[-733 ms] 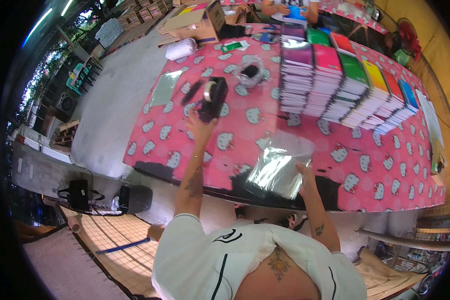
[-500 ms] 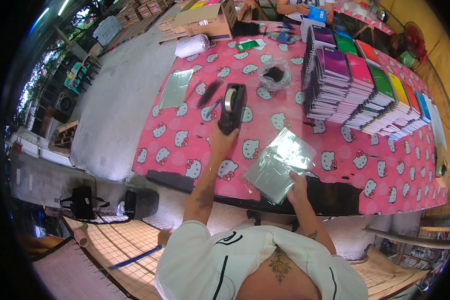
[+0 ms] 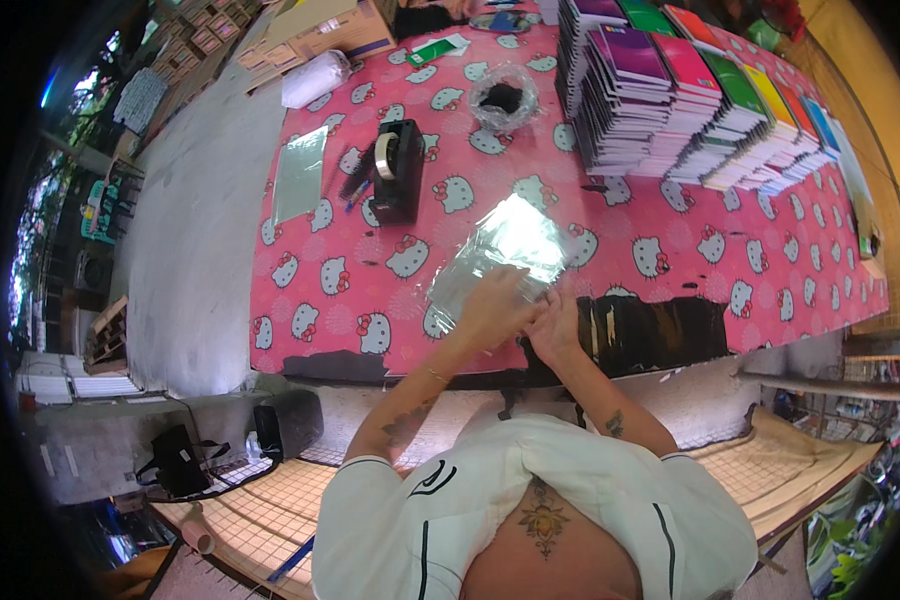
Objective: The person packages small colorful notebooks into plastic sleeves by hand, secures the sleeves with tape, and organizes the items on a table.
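Note:
A stack of shiny clear plastic sleeves (image 3: 515, 235) lies near the table's front edge, glaring with reflected light. My left hand (image 3: 498, 308) bends over its near corner, fingers curled onto the film. Close beside it, my right hand (image 3: 555, 325) pinches the same corner; the two hands nearly touch and their fingertips are partly hidden. Further left stands a black tape dispenser (image 3: 398, 185) with a roll of tape, apart from both hands. A pen (image 3: 357, 197) and a dark brush-like bundle lie along its left side.
Tall stacks of spiral notebooks (image 3: 640, 95) in several colours fill the far right. A clear plastic ring-shaped wrap (image 3: 503, 97) with something black inside sits at centre back. Another clear sheet (image 3: 300, 175), a white roll (image 3: 316, 80) and a cardboard box (image 3: 320, 30) line the left side.
My left hand has let go of the tape dispenser and come across to the plastic sleeves beside my right hand. The view has shifted, too.

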`<state>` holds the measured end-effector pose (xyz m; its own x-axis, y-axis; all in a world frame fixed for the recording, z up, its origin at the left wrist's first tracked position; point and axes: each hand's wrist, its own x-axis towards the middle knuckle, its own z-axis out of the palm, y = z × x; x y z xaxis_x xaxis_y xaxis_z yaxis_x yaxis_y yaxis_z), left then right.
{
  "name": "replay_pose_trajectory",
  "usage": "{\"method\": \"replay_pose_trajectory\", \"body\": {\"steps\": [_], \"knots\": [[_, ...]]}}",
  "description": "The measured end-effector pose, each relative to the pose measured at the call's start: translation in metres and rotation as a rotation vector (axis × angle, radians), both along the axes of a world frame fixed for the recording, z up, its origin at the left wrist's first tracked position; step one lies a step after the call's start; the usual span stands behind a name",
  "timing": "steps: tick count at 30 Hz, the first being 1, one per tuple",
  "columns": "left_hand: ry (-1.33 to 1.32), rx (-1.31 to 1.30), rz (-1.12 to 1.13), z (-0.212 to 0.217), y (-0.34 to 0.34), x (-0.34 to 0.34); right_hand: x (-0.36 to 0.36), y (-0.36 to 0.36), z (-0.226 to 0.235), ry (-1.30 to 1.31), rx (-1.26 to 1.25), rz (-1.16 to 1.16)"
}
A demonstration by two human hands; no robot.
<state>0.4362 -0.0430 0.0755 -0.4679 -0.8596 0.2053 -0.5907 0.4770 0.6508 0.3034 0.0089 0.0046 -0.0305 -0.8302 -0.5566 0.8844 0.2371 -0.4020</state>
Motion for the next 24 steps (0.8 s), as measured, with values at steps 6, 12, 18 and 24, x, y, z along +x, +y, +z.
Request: {"method": "replay_pose_trajectory", "body": {"steps": [6, 12, 18, 24], "knots": [[-0.063, 0.104, -0.015, -0.046, 0.002, -0.004, -0.009, 0.013, 0.005, 0.137, -0.104, 0.089], [0.005, 0.046, -0.065, -0.04, -0.002, -0.011, -0.017, 0.017, -0.022, 0.139, -0.119, 0.048], [0.091, 0.269, 0.011, -0.037, 0.002, -0.018, -0.019, 0.018, -0.011, 0.121, -0.103, 0.091], [0.126, 0.273, -0.067, -0.048, -0.005, -0.012, -0.023, 0.011, -0.011, 0.201, -0.067, 0.126]]}}
